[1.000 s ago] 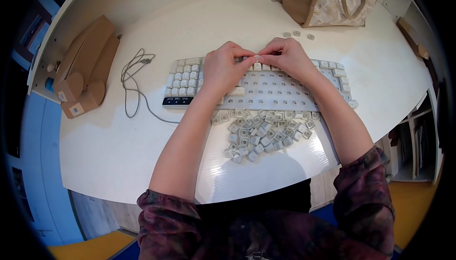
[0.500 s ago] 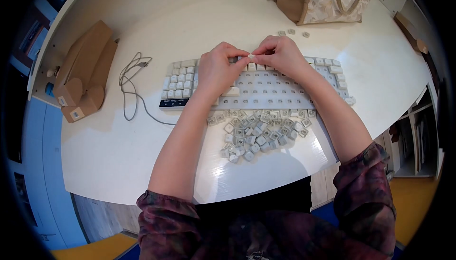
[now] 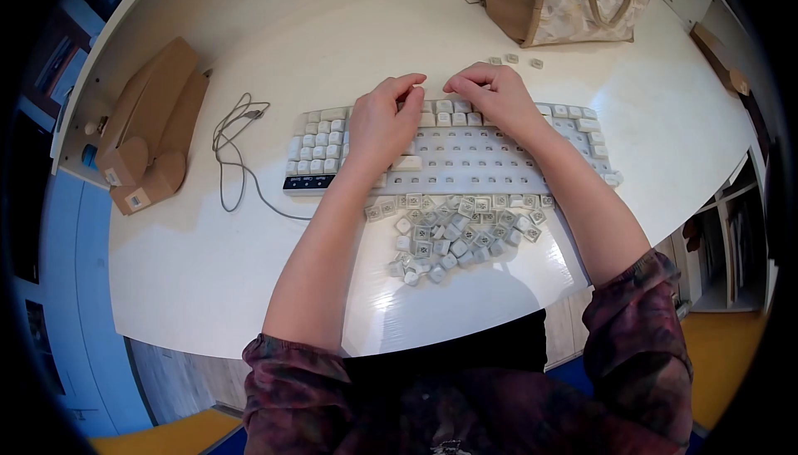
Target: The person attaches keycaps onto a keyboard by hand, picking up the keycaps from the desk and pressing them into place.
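Observation:
A white keyboard [image 3: 474, 156] lies across the desk, partly filled with keycaps. Its left block and upper rows carry caps, while much of the middle shows bare key positions. My left hand [image 3: 386, 118] is over the upper left part, thumb and index finger apart, with nothing visible between them. Just right of it, my right hand [image 3: 492, 93] hovers at the keyboard's top edge. Its thumb and index finger are pinched together; whatever may be between them is hidden. Below the keyboard lies a pile of loose keycaps [image 3: 457, 235], some upside down.
Several loose keycaps [image 3: 512, 59] lie beyond the keyboard, near a beige patterned bag [image 3: 582, 2]. A grey cable [image 3: 223, 143] loops at the left, beside a brown cardboard box [image 3: 150, 122]. A low wall borders the desk [image 3: 208, 289] at the back and sides.
My hands have drawn apart from where their fingertips met around a white keycap. The left fingers have spread and risen slightly. Caps in the top row between the hands now show.

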`<state>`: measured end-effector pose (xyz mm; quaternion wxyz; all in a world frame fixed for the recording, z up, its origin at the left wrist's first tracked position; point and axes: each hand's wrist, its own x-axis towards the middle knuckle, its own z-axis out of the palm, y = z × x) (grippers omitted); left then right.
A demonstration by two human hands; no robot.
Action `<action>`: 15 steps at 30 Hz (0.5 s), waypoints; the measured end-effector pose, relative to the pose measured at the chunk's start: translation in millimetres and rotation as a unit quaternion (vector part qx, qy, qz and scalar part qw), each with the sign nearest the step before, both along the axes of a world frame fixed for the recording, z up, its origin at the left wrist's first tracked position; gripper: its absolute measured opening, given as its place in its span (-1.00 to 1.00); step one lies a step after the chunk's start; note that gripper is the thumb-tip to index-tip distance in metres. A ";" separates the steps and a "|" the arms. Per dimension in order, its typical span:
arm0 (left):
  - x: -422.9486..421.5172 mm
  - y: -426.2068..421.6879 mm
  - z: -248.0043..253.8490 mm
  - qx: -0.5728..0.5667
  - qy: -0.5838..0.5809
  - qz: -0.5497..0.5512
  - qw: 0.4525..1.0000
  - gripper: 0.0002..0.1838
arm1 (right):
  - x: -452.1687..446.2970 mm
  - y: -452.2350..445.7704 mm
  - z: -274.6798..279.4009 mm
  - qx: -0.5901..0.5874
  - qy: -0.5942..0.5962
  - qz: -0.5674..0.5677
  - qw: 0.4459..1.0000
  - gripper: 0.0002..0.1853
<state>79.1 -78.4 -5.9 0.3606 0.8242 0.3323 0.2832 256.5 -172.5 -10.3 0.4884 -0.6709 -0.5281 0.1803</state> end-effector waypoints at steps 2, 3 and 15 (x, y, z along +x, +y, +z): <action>0.9 2.7 -1.8 -0.011 -0.004 0.004 1.000 -0.65 | -1.2 -4.9 4.1 0.014 0.022 0.015 1.000 -0.75; 0.6 2.7 -1.1 -0.010 -0.002 0.004 1.000 -0.64 | -2.6 -6.4 6.2 -0.003 -0.013 0.022 1.000 -0.75; -1.1 6.2 -0.8 -0.067 -0.036 -0.010 0.997 -0.61 | 25.8 -22.2 26.8 0.129 0.148 -0.060 0.979 -0.72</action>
